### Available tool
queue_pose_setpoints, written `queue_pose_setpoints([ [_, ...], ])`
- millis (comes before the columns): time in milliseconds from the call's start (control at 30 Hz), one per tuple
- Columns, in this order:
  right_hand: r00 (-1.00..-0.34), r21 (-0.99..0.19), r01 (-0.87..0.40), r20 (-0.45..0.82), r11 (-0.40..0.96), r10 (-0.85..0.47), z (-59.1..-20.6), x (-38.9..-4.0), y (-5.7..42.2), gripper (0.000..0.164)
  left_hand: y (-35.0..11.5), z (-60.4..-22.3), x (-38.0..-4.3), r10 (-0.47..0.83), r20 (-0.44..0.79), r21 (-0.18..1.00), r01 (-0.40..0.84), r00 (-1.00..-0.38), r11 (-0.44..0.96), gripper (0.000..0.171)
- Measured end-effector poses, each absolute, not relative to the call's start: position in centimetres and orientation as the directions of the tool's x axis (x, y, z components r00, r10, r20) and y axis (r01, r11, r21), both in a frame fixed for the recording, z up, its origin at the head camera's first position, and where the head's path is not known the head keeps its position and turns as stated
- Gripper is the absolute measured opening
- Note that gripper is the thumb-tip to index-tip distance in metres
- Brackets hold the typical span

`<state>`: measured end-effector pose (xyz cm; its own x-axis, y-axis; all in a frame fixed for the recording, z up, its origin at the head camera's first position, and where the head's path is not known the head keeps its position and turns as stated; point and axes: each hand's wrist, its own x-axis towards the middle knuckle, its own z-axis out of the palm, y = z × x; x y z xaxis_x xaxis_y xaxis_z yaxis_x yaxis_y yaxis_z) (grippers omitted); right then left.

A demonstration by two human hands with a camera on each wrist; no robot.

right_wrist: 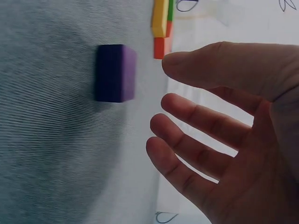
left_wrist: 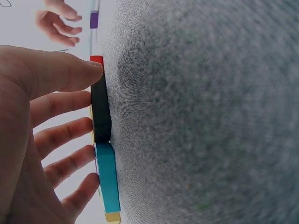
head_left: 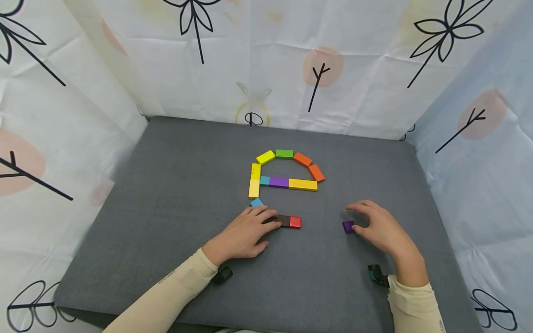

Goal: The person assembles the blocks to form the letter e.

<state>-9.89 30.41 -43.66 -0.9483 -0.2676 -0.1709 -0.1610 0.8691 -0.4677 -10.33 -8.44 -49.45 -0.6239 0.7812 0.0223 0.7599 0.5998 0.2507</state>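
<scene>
My left hand (head_left: 243,235) lies over a bent row of blocks, its fingers spread. In the left wrist view its fingertips are right at the side of a black block (left_wrist: 102,109) and a blue block (left_wrist: 108,177). A red block (head_left: 295,222) continues the row at the black block's right end; the hand covers part of the row in the head view. Off to the right, a purple block (right_wrist: 112,73) lies alone on the grey cloth. My right hand (head_left: 383,230) is beside it, fingers apart and thumb nearest, with a gap showing in the right wrist view.
Beyond my left hand, a closed outline of blocks lies on the grey table (head_left: 187,175): yellow blocks (head_left: 255,171), a green block (head_left: 284,154), orange blocks (head_left: 316,173), and a lower bar with another purple block (head_left: 279,182). Patterned white cloth (head_left: 275,88) hangs around the table.
</scene>
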Motion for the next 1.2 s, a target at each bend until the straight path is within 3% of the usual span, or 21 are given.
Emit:
queue_pose_setpoints([
  [1200, -0.954, -0.471, -0.192, -0.115, 0.861, -0.275, -46.4, -9.3, 30.6, 0.034, -8.5, -49.2, -10.1, 0.78, 0.039, 0.247, 0.763, -0.624, 0.598, 0.053],
])
